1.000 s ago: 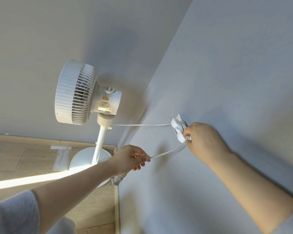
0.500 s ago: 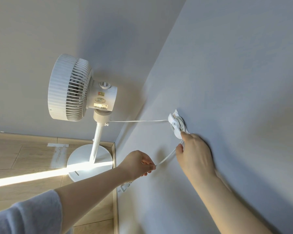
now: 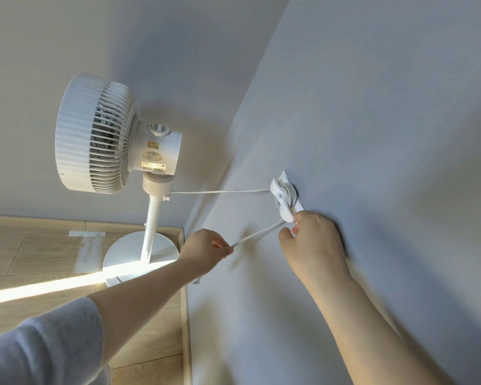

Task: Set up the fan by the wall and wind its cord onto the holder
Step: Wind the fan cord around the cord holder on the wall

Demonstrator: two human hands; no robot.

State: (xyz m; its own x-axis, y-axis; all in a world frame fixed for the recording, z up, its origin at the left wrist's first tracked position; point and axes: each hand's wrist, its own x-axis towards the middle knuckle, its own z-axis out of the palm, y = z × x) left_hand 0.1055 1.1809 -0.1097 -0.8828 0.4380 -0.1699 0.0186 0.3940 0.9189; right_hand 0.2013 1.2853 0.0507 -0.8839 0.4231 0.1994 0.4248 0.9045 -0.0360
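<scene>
Since the earlier frame our right hand [image 3: 313, 243] had slid a little lower under the holder [image 3: 285, 197], and our left hand [image 3: 206, 252] had moved slightly up along the cord [image 3: 257, 235]. The left fingers were pinched together on the cord, pulling it tight. The right fingers touched the lower end of the holder; we could not tell if they gripped anything. The holder was fixed on the wall [image 3: 372, 120], with several turns of cord around it. The fan [image 3: 100, 134] stood upright on the wooden floor [image 3: 34, 254], near the corner.
</scene>
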